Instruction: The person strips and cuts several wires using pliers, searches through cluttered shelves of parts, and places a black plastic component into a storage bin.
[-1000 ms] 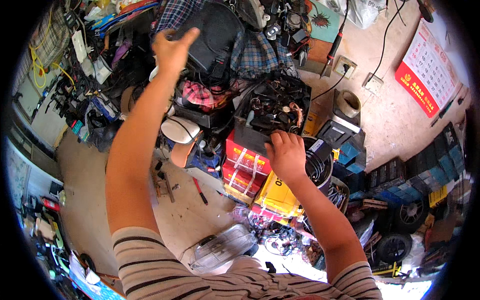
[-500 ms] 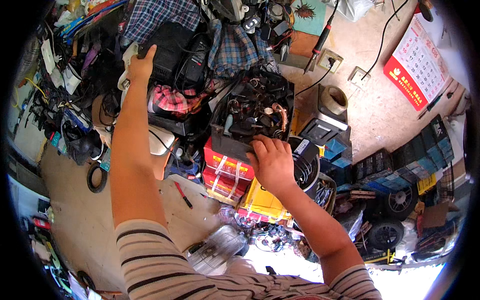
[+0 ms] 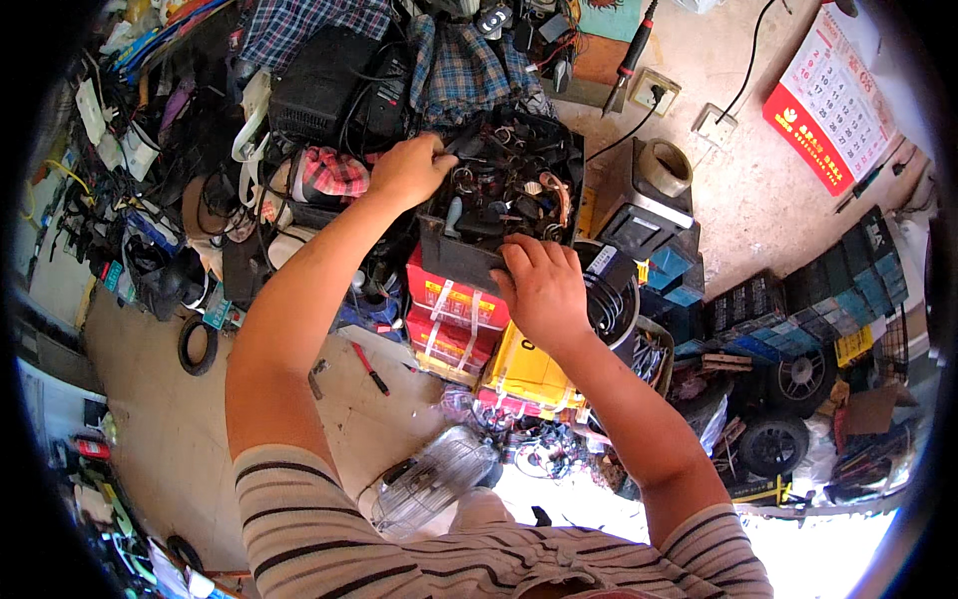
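An open black bin (image 3: 464,255) full of small tangled dark parts (image 3: 504,190) sits on stacked red boxes (image 3: 449,295), beside a yellow case (image 3: 524,364). My left hand (image 3: 409,172) is at the bin’s far left corner, fingers curled onto its edge. My right hand (image 3: 544,290) grips the front rim, fingers over the top and wrist above the yellow case. Behind my left hand lie a black device (image 3: 309,85) with cables and pink checked cloth (image 3: 329,170).
Right of the bin are a black bucket (image 3: 619,299), a grey cylinder on boxes (image 3: 664,165) and stacked batteries (image 3: 838,280). Tyres (image 3: 773,444) lie lower right. A soldering iron (image 3: 629,60) hangs by the wall sockets. A fan (image 3: 434,479) and red-handled tool (image 3: 369,369) lie on the floor.
My left hand has left the black device at the upper left and moved right and down to the bin’s corner. My right hand has stayed on the front rim.
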`<state>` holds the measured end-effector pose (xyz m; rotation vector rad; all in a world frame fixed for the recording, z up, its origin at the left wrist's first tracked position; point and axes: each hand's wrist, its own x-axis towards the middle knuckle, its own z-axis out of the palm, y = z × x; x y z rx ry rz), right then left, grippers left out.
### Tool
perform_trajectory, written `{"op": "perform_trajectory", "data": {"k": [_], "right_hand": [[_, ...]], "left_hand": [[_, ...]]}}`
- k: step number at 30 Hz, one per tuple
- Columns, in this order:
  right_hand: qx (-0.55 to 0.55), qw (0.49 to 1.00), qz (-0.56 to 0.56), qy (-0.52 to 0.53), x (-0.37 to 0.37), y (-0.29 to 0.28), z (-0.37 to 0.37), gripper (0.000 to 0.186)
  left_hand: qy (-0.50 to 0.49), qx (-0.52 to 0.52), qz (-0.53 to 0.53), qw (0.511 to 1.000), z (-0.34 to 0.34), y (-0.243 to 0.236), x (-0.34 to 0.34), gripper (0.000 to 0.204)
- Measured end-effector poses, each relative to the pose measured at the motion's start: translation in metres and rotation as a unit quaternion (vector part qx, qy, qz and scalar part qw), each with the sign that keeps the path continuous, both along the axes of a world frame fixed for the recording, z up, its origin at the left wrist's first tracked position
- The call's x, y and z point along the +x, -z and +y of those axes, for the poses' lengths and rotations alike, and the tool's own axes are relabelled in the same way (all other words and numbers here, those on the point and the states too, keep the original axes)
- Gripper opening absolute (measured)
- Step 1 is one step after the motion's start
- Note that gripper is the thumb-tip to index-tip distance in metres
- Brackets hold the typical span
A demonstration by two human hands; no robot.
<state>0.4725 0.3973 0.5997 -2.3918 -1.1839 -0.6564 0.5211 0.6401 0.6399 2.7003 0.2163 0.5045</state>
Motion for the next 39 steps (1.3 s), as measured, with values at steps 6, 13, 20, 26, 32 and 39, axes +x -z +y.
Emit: {"op": "perform_trajectory", "data": {"k": [6,13,20,26,32,39], "right_hand": [[0.024,1.0,-0.016,-0.001,0.0,0.003,0.0,0.026],[0.017,1.0,-0.01,0.013,-0.002,0.001,-0.001,0.024],[0.02,1.0,-0.005,0.009,-0.002,0.003,0.0,0.024],[-0.001,1.0,0.028,0.014,0.0,0.004,-0.006,0.027],[0.275,0.959,0.06,0.04,0.042,-0.009,-0.016,0.03],[0.25,0.746,0.61,0.096,0.124,0.03,-0.027,0.049]], "left_hand": [[-0.163,0.026,-0.138,0.977,0.078,0.014,-0.006,0.025],[-0.209,0.239,-0.079,0.945,0.092,0.04,-0.046,0.015],[-0.192,-0.042,-0.148,0.969,0.066,0.073,-0.066,0.047],[-0.145,-0.67,-0.023,0.728,-0.057,0.053,-0.086,0.078],[-0.141,-0.719,0.075,0.677,-0.065,0.044,-0.083,0.054],[-0.149,-0.784,0.057,0.6,-0.096,0.038,-0.072,0.036]]}}
